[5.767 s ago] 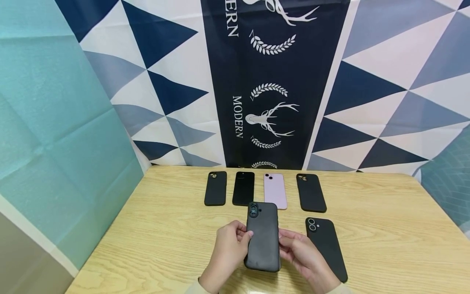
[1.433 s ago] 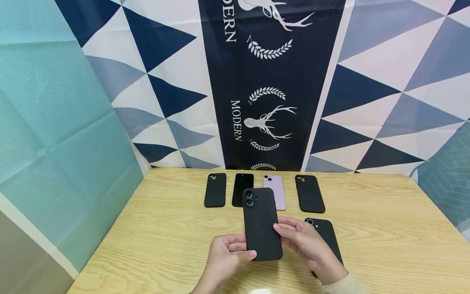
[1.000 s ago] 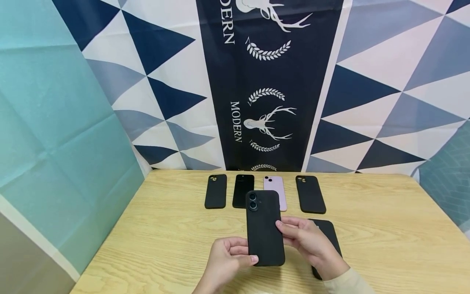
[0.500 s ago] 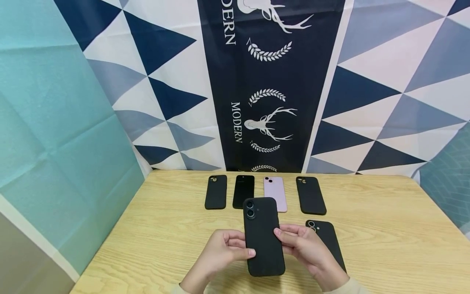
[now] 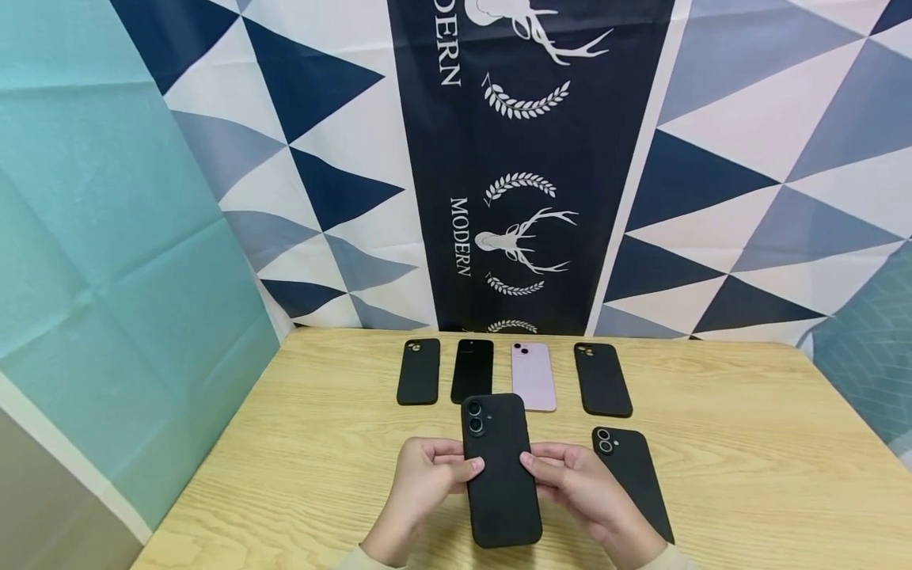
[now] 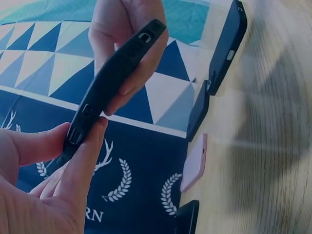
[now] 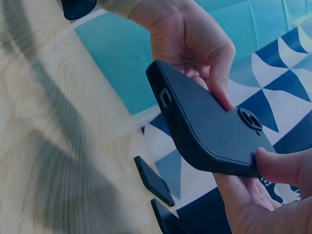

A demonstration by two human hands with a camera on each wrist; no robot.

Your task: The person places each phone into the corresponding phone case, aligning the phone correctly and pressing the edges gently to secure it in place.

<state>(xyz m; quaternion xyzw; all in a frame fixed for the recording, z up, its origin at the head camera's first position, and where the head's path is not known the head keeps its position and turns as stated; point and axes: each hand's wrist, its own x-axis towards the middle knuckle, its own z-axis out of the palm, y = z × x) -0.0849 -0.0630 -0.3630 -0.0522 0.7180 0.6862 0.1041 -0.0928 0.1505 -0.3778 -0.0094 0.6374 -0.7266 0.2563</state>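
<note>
Both hands hold a phone in a black case (image 5: 501, 475) above the table, its two camera lenses facing up at the top left corner. My left hand (image 5: 427, 479) pinches its left long edge, thumb on the back and fingers beneath. My right hand (image 5: 580, 483) grips the opposite edge the same way. In the right wrist view the port cutout shows in the near short end of the case (image 7: 195, 122). The left wrist view shows the case (image 6: 105, 90) nearly edge-on, with side buttons visible. The screen side is hidden.
On the wooden table (image 5: 321, 475), an empty black case (image 5: 419, 374), a black phone (image 5: 473, 370), a pink phone (image 5: 533, 376) and another black case (image 5: 602, 380) lie in a back row. Another black-cased phone (image 5: 636, 483) lies right, partly behind my right hand. Patterned cloth hangs behind.
Over the last second the cased phone has come down and slightly left, nearer the body. My left thumb has shifted higher along its edge. The things on the table stay put.
</note>
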